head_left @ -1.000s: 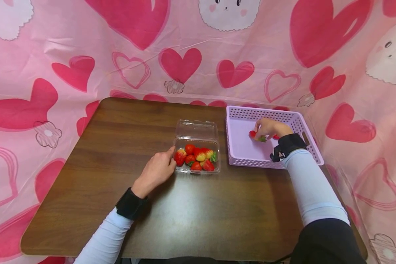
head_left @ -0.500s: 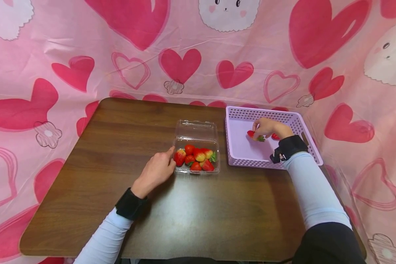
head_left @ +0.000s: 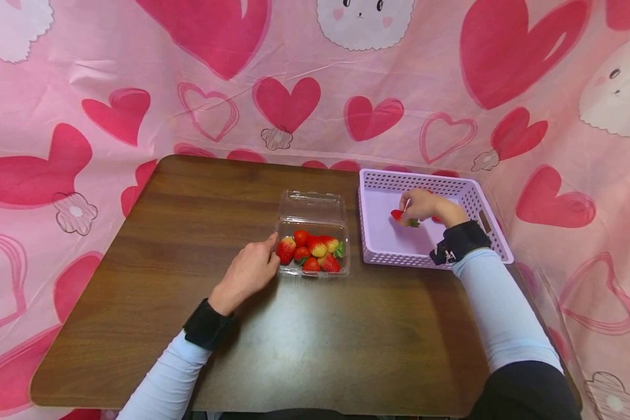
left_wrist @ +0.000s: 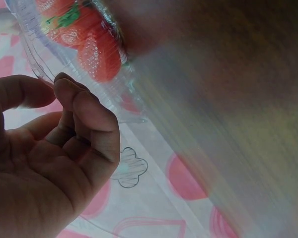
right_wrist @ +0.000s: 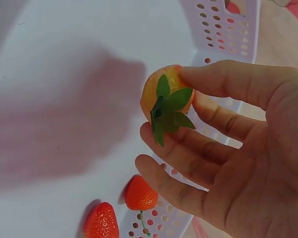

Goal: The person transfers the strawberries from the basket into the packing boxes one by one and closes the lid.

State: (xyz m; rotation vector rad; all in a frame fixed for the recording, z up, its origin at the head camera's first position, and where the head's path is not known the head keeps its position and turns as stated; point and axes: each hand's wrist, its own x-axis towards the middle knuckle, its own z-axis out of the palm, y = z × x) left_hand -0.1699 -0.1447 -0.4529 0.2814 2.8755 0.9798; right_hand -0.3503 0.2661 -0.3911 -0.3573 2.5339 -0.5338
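My right hand [head_left: 425, 205] is over the lilac basket [head_left: 394, 258] and pinches a strawberry [right_wrist: 151, 94] between thumb and fingertips. The berry's red tip points left in the head view; in the right wrist view its yellowish top and green leaf cap show. Two red strawberries, one of them [right_wrist: 141, 193] with a thin green stem, lie on the basket floor by its perforated wall. At the table's middle my left hand [head_left: 249, 268] pinches the left edge of a clear plastic clamshell box [head_left: 313, 205], whose lid is folded back. Several strawberries [head_left: 286, 249] fill its base.
Box and basket stand side by side on a brown wooden table [head_left: 304, 344], the basket near the right edge. A pink curtain [head_left: 315, 157] with hearts hangs close behind and on both sides.
Inside the basket, my right hand has shifted slightly left with the strawberry between its fingers. The left hand and the clamshell box stay where they were.
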